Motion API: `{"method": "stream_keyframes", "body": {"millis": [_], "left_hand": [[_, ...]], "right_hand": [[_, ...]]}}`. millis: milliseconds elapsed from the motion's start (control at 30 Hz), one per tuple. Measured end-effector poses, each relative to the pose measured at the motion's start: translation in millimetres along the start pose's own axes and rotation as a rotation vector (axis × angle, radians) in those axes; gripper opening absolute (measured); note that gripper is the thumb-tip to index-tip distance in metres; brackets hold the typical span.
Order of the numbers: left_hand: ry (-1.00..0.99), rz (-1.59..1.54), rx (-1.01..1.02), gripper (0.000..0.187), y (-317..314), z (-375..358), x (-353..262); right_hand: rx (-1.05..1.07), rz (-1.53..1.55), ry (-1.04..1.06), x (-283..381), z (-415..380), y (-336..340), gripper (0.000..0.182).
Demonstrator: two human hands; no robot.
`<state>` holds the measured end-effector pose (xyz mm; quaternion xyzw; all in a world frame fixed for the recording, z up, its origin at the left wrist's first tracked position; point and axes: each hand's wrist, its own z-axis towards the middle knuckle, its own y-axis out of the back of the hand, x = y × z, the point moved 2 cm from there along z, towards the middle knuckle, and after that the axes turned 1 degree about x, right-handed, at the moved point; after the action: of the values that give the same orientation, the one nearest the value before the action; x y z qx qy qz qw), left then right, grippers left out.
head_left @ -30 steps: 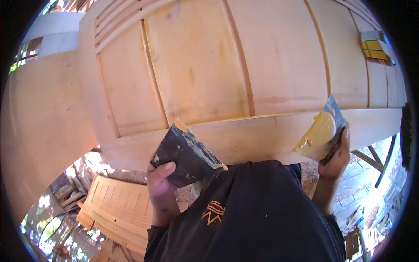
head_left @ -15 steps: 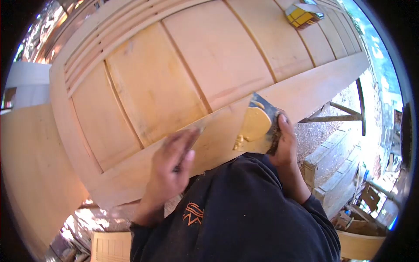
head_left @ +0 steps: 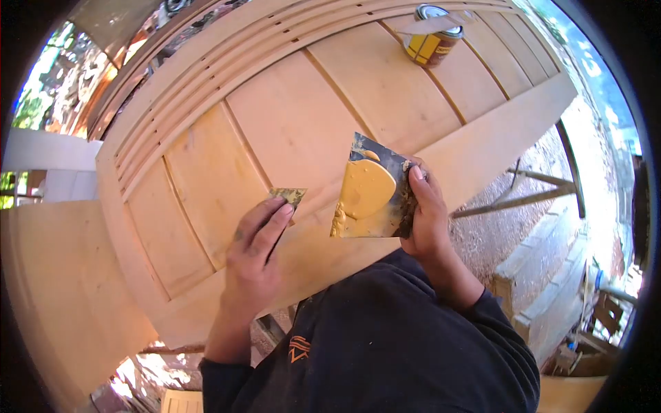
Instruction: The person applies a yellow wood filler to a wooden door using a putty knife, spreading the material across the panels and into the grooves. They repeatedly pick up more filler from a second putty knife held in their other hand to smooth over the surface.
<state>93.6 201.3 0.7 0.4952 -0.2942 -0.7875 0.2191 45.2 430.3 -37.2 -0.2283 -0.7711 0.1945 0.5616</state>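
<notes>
My left hand [head_left: 258, 241] pinches a small scraper [head_left: 289, 197] with yellowish smears on its blade, above the lower edge of a panelled wooden door [head_left: 289, 117]. To its right, my right hand [head_left: 428, 213] grips the right edge of a dark flat plate [head_left: 398, 164]. A thick patch of yellow-orange putty [head_left: 368, 189] covers much of that plate, with lumps along its left side. Between the scraper and the plate there is a gap. Both tools are over the door's near rail.
A yellow-labelled tin [head_left: 428, 47] with a flat strip across its top stands on the door's far part. A plain wooden board [head_left: 65, 289] is at the left. Wooden beams [head_left: 544, 275] and a metal trestle leg [head_left: 570, 165] are at the right.
My left hand has turned, so the scraper's blade now shows. The putty plate has shifted left in view. The tin and door also appear shifted as the view has moved.
</notes>
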Motion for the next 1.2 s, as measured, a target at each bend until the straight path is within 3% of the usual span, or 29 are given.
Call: {"method": "stream_keyframes", "body": {"millis": [300, 467, 600, 767, 900, 967, 1100, 1200], "left_hand": [[0.085, 0.329, 0.463, 0.053, -49.6, 106.0, -64.2], [0.185, 0.372, 0.385, 0.054, -83.5, 154.1, -105.3], [0.196, 0.457, 0.343, 0.055, -78.5, 171.5, -113.5], [0.047, 0.45, 0.504, 0.046, -72.2, 186.9, -120.7], [-0.041, 0.443, 0.589, 0.036, -68.9, 195.1, -123.0], [-0.021, 0.414, 0.628, 0.043, -67.4, 191.9, -126.7], [-0.022, 0.361, 0.692, 0.034, -54.6, 183.5, -134.1], [0.061, 0.393, 0.624, 0.036, -56.3, 168.3, -130.1]], "right_hand": [[0.269, -0.052, -0.231, 39.4, 108.0, 65.1, 0.033], [0.36, -0.046, -0.339, 68.6, 135.3, 90.1, 0.033], [0.432, -0.002, -0.539, 87.1, 141.9, 90.0, 0.034], [0.588, -0.115, -0.755, 96.0, 162.3, 94.9, 0.035], [0.723, -0.321, -0.802, 99.6, 175.5, 86.9, 0.034], [0.776, -0.397, -0.822, 97.5, 178.3, 82.6, 0.034], [0.716, -0.374, -0.789, 91.9, 176.1, 64.3, 0.034], [0.666, -0.394, -0.705, 85.1, 171.3, 55.3, 0.034]]}}
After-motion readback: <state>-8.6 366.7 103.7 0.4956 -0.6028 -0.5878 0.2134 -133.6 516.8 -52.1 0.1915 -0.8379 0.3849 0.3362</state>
